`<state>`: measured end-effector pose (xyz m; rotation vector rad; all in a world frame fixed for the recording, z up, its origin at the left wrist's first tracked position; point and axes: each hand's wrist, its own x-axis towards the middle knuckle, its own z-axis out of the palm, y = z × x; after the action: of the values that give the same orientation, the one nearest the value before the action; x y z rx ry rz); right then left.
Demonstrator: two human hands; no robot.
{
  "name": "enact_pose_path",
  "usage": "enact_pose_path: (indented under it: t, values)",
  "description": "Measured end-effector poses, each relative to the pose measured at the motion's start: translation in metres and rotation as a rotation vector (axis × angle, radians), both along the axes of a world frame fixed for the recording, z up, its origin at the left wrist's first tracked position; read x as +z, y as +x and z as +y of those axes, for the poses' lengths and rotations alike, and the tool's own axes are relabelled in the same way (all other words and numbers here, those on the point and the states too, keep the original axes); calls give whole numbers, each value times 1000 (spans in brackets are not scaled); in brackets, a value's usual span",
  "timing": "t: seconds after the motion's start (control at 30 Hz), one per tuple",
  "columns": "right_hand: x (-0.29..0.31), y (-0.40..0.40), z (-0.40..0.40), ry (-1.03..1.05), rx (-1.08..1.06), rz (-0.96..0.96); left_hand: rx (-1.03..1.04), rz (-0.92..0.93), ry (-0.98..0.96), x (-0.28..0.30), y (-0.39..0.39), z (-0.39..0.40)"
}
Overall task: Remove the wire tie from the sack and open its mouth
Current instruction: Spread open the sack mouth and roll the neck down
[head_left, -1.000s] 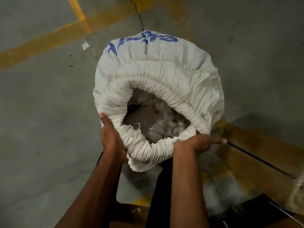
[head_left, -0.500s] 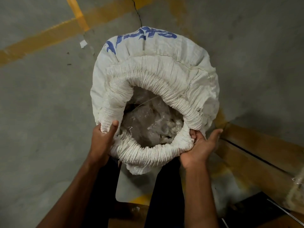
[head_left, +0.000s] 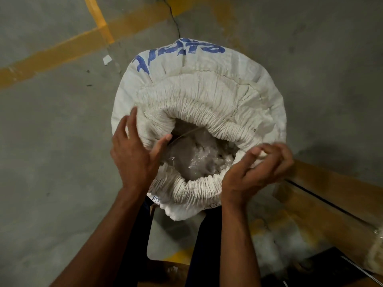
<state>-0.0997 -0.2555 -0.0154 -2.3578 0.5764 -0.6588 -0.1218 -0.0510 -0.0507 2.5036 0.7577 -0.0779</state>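
Note:
A white woven sack point(head_left: 207, 65) with blue lettering stands upright on the floor. Its mouth is open, and its top is rolled down into a thick pleated ring point(head_left: 199, 112). Inside lies a clear plastic liner point(head_left: 192, 158) over greyish contents. A thin strand point(head_left: 186, 133) runs across the mouth's upper left; I cannot tell if it is the wire tie. My left hand point(head_left: 134, 156) is spread against the ring's left side, thumb at the inner edge. My right hand point(head_left: 257, 168) has its fingers curled on the ring's right side.
The floor is grey concrete with yellow painted lines point(head_left: 62, 52) and a crack point(head_left: 174, 19). A white scrap point(head_left: 107, 59) lies left of the sack. A wooden beam point(head_left: 331, 195) runs along the right. My dark trouser legs point(head_left: 136, 235) are just below the sack.
Both hands have left the near part of the ring and moved up its sides. The left hand has spread its fingers; the right now curls on the right edge.

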Motion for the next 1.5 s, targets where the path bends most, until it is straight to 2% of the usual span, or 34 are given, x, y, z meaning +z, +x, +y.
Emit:
enact_pose_path:
  t: [0.07,0.13,0.2,0.3,0.5,0.6,0.77,0.87,1.0,1.13,1.2,1.27,1.33,1.4,1.5]
  values:
    - [-2,12,6,-131,160,66,-162,9,41,-1,27,-1]
    - [-3,28,17,-109,313,195,-261,50,25,-15,47,-4]
    - [-16,39,21,-171,325,350,-330,47,6,-28,60,-7]
    - [-42,46,8,-340,299,446,-328,-41,-45,-37,71,-10]
    - [-45,79,-14,-221,338,312,-389,-88,-109,-26,98,-1]
    - [-26,123,-19,-184,309,208,-425,-98,-122,-6,137,14]
    - [7,195,-17,-173,335,69,-456,-225,-140,31,204,33]
    - [11,213,-11,-171,325,52,-451,-242,-131,37,217,36]
    - [-7,193,-8,-167,328,94,-427,-197,-125,29,195,34]
    - [-18,157,-6,-102,340,96,-304,-213,-131,25,153,20]
    - [-9,139,-4,-84,298,26,-210,-284,-117,28,132,7]
    - [6,117,-1,50,341,-108,-102,-407,-216,37,110,-11]
    - [17,95,8,298,494,-150,-71,-392,-423,39,87,-30]
    - [12,79,21,480,541,31,-85,-225,-624,28,74,-45]
    - [-13,76,38,592,339,369,-56,-91,-737,3,80,-51]
